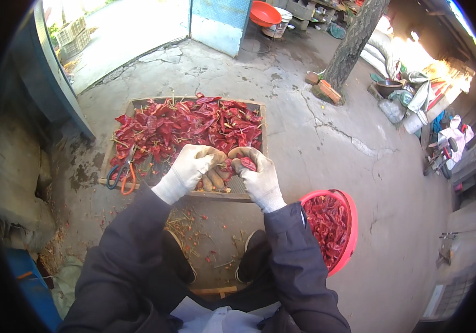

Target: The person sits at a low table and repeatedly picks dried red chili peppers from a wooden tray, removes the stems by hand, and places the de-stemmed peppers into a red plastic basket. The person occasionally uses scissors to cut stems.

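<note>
Both my hands wear white knit gloves with brown-soiled fingers, and they meet over the near side of a wooden-framed mesh tray (265, 141). In my right hand (259, 172) a piece of dried red chili pepper (247, 163) shows between thumb and fingers. My left hand (198, 166) pinches at the stem end of that pepper, partly hidden by its own fingers. A heap of dried red chili peppers (188, 120) with pale stems covers most of the tray. Scissors (126, 174) with one black and one orange handle rest on the tray's near left corner.
A pink basket (352, 233) of red chili pieces (325, 224) stands by my right forearm. Loose stems (188, 224) litter the concrete between my shoes. A tree trunk (354, 45) with bricks (329, 91) rises beyond, right of a blue metal door (220, 27).
</note>
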Action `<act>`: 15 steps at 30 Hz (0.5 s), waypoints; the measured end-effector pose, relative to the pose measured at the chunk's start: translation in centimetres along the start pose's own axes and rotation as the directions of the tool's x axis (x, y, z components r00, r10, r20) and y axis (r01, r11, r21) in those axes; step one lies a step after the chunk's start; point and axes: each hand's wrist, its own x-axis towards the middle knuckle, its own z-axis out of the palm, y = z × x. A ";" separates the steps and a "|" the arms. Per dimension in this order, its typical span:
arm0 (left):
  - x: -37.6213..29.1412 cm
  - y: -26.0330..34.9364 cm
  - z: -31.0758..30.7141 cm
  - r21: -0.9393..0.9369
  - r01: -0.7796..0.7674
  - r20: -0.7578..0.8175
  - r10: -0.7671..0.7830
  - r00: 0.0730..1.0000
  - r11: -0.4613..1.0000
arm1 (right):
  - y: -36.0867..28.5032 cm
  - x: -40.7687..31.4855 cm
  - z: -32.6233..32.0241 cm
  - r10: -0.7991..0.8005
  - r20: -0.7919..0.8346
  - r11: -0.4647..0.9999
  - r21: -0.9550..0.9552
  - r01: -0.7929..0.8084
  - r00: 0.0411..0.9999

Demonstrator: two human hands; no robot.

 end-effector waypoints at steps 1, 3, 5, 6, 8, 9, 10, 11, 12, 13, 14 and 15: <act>-0.2 0.0 0.0 0.024 -0.022 -0.026 0.023 0.999 0.999 | 0.1 0.1 0.2 0.067 -0.002 0.997 0.044 -0.067 0.998; -0.6 0.1 -0.1 0.088 -0.106 -0.024 0.109 0.994 0.990 | 0.4 0.3 0.3 0.100 -0.019 0.990 0.102 -0.098 0.995; -1.0 0.2 -0.2 0.200 -0.197 0.000 0.201 0.980 0.960 | 0.4 0.4 0.2 0.149 -0.023 0.977 0.157 -0.144 0.989; -1.3 0.0 0.1 0.193 -0.229 -0.029 0.239 0.971 0.954 | 0.4 0.5 0.3 0.167 -0.016 0.979 0.121 -0.163 0.986; -1.4 -0.2 0.1 0.187 -0.319 -0.057 0.334 0.941 0.929 | 0.2 0.5 0.6 0.174 0.008 0.969 0.175 -0.173 0.985; -1.4 -0.3 0.2 0.205 -0.322 -0.070 0.342 0.937 0.924 | 0.0 0.6 0.8 0.238 0.001 0.955 0.182 -0.235 0.971; -1.4 -0.3 0.1 0.269 -0.390 -0.065 0.420 0.905 0.881 | -0.3 0.3 0.7 0.230 0.063 0.924 0.300 -0.238 0.971; -1.4 -0.4 -0.1 0.491 -0.466 -0.022 0.545 0.838 0.737 | -0.6 0.3 0.8 0.255 0.073 0.913 0.309 -0.265 0.964; -1.3 -0.4 -0.2 0.540 -0.481 0.004 0.569 0.822 0.691 | -0.9 0.2 0.8 0.280 0.084 0.897 0.333 -0.291 0.956; -1.4 -0.4 -0.4 0.593 -0.496 0.035 0.595 0.803 0.634 | -1.1 0.1 0.7 0.312 0.102 0.865 0.380 -0.327 0.945; -1.2 -0.5 -0.4 0.573 -0.514 0.019 0.616 0.787 0.638 | -1.3 0.0 0.7 0.334 0.109 0.843 0.410 -0.349 0.936; -1.3 -0.5 -0.5 0.587 -0.527 0.026 0.636 0.771 0.615 | -1.5 0.0 0.6 0.313 0.138 0.862 0.373 -0.342 0.940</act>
